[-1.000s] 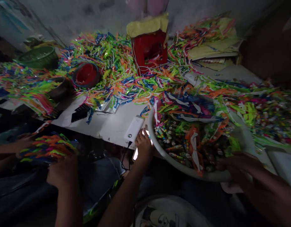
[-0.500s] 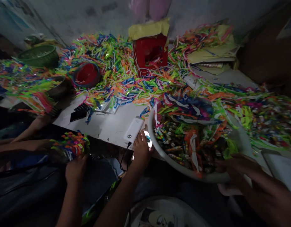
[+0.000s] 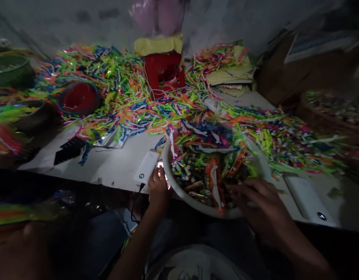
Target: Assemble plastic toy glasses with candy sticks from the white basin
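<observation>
A white bowl [image 3: 181, 191] full of small wrapped sweets and bright plastic strips sits at the table's near edge. My right hand [image 3: 262, 204] lies over its near right rim, fingers stretched out onto the contents. My left hand [image 3: 158, 189] is curled round a lit phone [image 3: 161, 168] just left of the bowl. Beside it lies a white power bank [image 3: 146, 167] with a cable hanging down.
Heaps of neon plastic strips [image 3: 123, 89] cover the table. At the back stand a red stool [image 3: 164, 72], a red bowl [image 3: 79, 97] and a green basket [image 3: 10, 70]. A black object [image 3: 67, 149] lies left; a white device [image 3: 306, 198] right. A co-worker's blurred hand [image 3: 21, 249] shows lower left.
The view has swung right. My right hand has slid from the bowl's outer rim onto its contents. The co-worker's hands and coloured bundle have dropped to the lower left, blurred.
</observation>
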